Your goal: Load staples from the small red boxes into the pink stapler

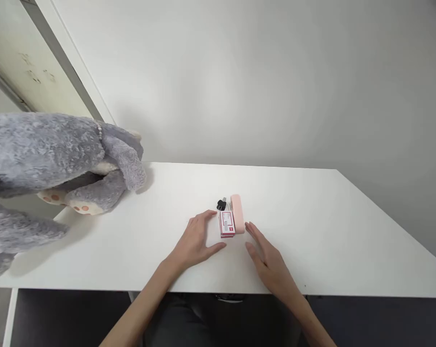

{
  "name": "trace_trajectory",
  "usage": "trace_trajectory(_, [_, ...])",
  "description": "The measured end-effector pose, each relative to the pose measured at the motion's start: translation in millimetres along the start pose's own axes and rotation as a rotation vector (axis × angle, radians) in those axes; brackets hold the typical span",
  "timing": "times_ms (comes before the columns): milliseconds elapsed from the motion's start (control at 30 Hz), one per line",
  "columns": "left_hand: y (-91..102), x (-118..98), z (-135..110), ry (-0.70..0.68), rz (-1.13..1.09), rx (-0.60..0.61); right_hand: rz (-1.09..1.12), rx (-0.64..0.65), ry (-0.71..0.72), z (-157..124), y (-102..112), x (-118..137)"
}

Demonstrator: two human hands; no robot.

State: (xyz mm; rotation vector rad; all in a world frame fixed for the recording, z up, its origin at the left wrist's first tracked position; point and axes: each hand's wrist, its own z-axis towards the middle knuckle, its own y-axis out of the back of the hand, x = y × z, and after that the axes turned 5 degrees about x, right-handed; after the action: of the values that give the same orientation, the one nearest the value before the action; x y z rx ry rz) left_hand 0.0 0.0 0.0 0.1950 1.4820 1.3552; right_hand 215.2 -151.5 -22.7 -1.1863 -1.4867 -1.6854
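A small white box with red print lies on the white table. Against its right side rests a long pale pink object with rounded ends, stapler-like in shape; its exact kind is unclear. Just beyond the box is a small black item with a silvery end, too small to name. My left hand curves around the left of the box, thumb and fingers apart, holding nothing. To the right, my right hand is open, its fingertips close to the near end of the pink object; whether they touch it I cannot tell.
A large grey plush toy leans over the left end of the white table. Behind the table stands a pale wall. The table's front edge runs beneath my forearms, with dark panels below it.
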Motion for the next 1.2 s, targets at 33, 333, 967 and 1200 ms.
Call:
trace_trajectory(33, [-1.0,0.7,2.0,-0.004,0.0,0.007,0.003,-0.001,-0.002,0.5,0.3,0.5])
trace_trajectory(333, [-8.7,-2.4,16.7,0.021,-0.053,-0.014,0.012,-0.023,0.044,-0.1,1.4,-1.1])
trace_trajectory(967, [52.6,31.2,-62.0,0.426,-0.136,-0.268,-0.063,-0.039,0.038,-4.9,3.7,0.8])
trace_trajectory(1200, [71.1,34.8,-74.4,0.631,-0.119,-0.519,-0.103,-0.045,0.034,-5.3,3.4,-0.6])
